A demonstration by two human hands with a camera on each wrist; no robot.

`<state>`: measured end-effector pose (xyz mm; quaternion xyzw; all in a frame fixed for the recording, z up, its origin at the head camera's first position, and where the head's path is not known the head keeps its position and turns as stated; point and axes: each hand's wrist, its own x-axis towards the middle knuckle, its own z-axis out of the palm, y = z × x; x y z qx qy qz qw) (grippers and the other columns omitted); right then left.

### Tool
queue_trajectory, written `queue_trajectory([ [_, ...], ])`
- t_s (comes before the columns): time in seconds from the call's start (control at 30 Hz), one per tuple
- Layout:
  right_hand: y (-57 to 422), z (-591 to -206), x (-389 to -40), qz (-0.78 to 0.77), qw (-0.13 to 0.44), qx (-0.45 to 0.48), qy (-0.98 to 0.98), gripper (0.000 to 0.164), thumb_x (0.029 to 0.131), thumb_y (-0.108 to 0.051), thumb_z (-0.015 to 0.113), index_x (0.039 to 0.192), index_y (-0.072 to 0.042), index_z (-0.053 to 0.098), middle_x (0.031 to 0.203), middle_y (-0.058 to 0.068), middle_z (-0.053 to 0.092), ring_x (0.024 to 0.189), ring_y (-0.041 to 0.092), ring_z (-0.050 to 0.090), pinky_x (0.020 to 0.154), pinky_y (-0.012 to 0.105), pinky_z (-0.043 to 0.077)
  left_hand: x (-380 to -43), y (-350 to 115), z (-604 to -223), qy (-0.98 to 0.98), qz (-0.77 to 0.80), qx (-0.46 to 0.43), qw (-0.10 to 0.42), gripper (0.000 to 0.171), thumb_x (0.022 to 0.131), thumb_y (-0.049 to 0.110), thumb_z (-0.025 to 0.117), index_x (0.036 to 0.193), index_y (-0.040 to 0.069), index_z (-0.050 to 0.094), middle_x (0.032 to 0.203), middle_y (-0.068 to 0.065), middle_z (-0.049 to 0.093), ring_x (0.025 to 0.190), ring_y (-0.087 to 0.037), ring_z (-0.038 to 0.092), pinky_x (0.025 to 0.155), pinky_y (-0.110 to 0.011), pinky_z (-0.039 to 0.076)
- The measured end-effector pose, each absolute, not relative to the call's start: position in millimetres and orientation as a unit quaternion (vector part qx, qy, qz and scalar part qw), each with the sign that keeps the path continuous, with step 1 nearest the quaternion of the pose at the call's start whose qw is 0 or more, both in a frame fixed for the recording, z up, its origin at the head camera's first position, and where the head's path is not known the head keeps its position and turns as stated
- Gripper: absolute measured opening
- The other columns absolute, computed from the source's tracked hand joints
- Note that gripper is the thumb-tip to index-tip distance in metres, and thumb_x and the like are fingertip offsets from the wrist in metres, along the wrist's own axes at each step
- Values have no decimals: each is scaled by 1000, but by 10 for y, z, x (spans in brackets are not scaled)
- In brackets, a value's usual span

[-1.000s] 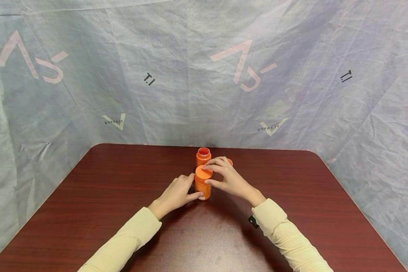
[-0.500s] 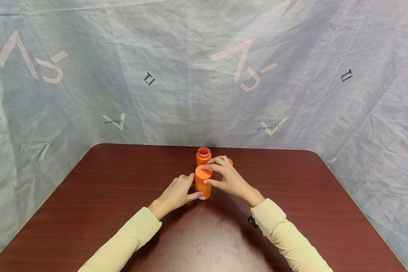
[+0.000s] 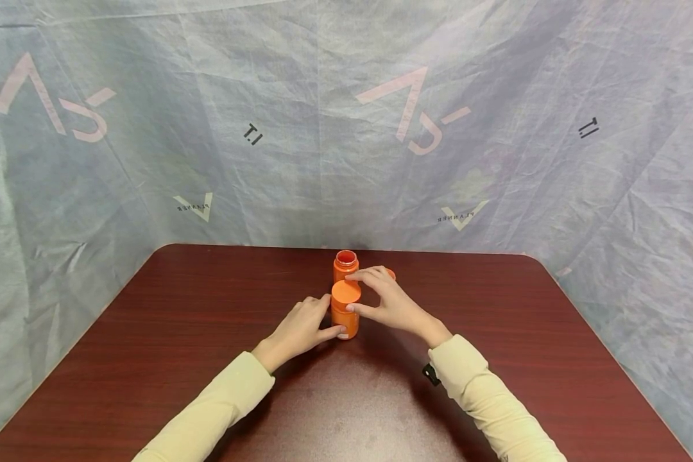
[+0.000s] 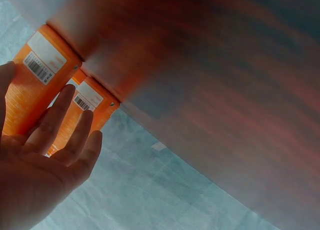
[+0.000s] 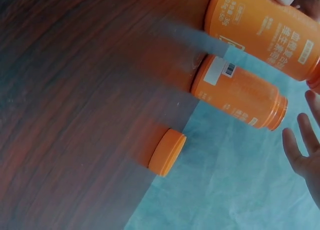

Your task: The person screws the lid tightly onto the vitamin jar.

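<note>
My left hand [image 3: 300, 326] holds the nearer orange pill bottle [image 3: 347, 319] upright, thumb in front and fingers round its left side. An orange cap [image 3: 346, 292] sits on top of this bottle. At the cap, my right hand [image 3: 394, 308] has its thumb by the near right edge and its fingers stretched behind and above. In the right wrist view those fingers [image 5: 310, 135] look spread and apart from the bottle. Just behind stands a second orange pill bottle [image 5: 240, 97] without a cap, its mouth facing up. The left wrist view shows barcode labels on both bottles.
A loose orange cap [image 5: 167, 152] lies on the dark red wooden table [image 3: 208, 321], right of the far bottle and mostly hidden behind my right hand in the head view. Grey printed cloth [image 3: 317, 160] hangs along the table's back and sides.
The right fingers have lifted slightly off the cap and straightened, so more of its top shows. The left hand and both bottles stay in place.
</note>
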<state>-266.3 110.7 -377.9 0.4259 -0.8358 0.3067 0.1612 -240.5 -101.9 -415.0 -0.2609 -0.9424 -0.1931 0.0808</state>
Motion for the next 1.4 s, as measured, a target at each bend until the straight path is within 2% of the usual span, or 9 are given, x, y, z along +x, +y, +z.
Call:
queue_trajectory([
  [0.3,1108,-3782,-2661,311,146,426,-837,47,80,-28,70,120,-8,57,114,0,62,107,18,48,93,38,37,-2412,-1018,-4165,-943,-188,-261,82,53,81,51,61,113,9,50,92,-6,65,88,-23,57,83,-43,44],
  [0.63,1082,-3809,-2682,312,172,418,-835,46,76,-28,74,114,-6,60,109,3,63,104,17,49,92,38,35,-2412,-1017,-4164,-944,-186,-261,85,53,82,51,61,112,9,50,90,-6,65,86,-23,57,82,-43,44],
  [0.87,1087,-3828,-2683,309,163,406,-844,52,76,-32,73,117,-5,56,114,4,60,108,18,47,96,40,34,-2415,-1016,-4166,-942,-188,-264,84,52,81,50,61,111,9,50,88,-6,64,85,-22,56,80,-41,45],
  [1.07,1117,-3818,-2709,314,126,419,-843,56,78,-32,72,123,-5,52,120,5,55,112,18,43,95,40,35,-2413,-1014,-4163,-942,-189,-266,83,52,81,49,62,112,9,50,91,-6,65,86,-22,57,79,-40,45],
  [1.4,1150,-3781,-2770,318,56,417,-850,54,83,-31,65,129,-9,48,125,-2,53,116,15,40,97,42,36,-2409,-1017,-4163,-941,-191,-265,83,55,82,50,61,116,8,49,98,-8,66,89,-24,58,83,-44,45],
])
